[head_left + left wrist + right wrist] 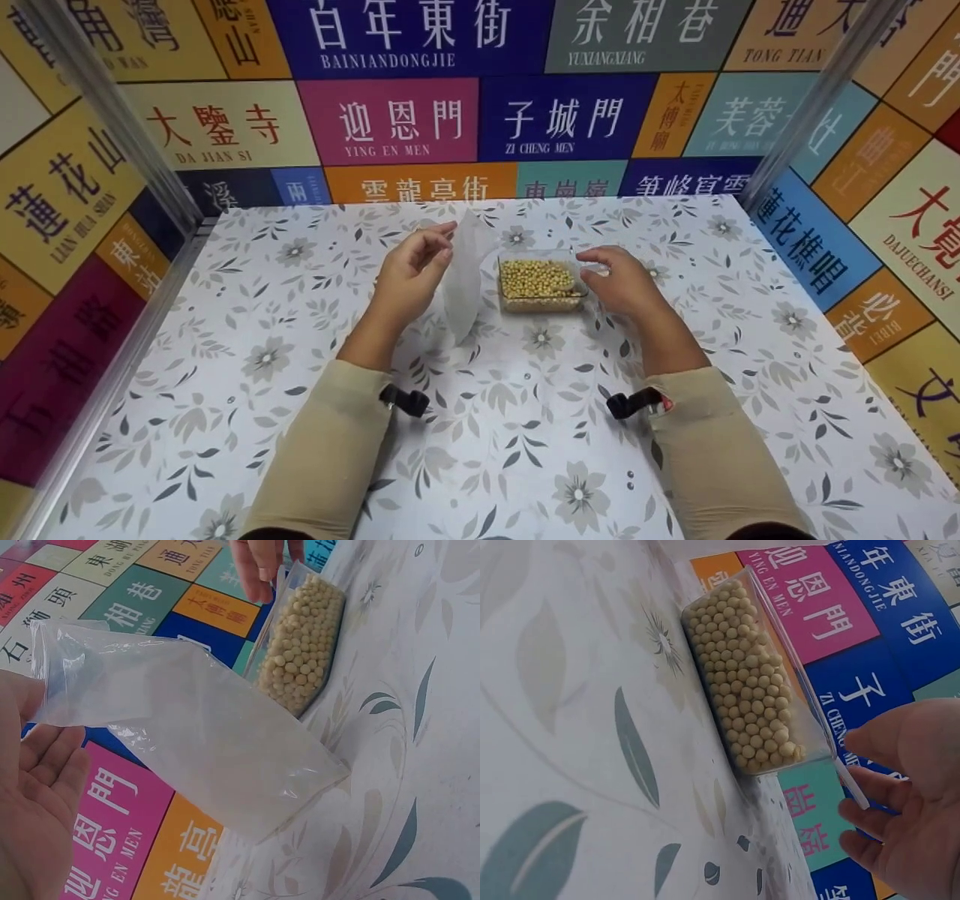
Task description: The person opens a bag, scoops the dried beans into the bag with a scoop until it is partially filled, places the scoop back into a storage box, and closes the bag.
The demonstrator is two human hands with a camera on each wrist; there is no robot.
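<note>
A clear plastic zip bag (202,727) hangs from my left hand (412,270), which grips it by its top edge. In the left wrist view the thumb lies over that edge and the other fingers curl loosely below. To the bag's right, a clear rectangular container (540,304) of round, pale yellow beans (739,682) stands on the table. My right hand (622,277) is at the container's right end, thumb and fingers parted. A narrow whitish handle-like strip (853,784) juts from that end and overlaps the fingers in the right wrist view.
The table (480,465) has a white cover printed with grey flowers and leaves. Panels of colourful sign-like blocks (390,120) rise behind and on both sides, with metal posts (124,112) at the corners. Black straps (405,401) sit at the sleeve cuffs.
</note>
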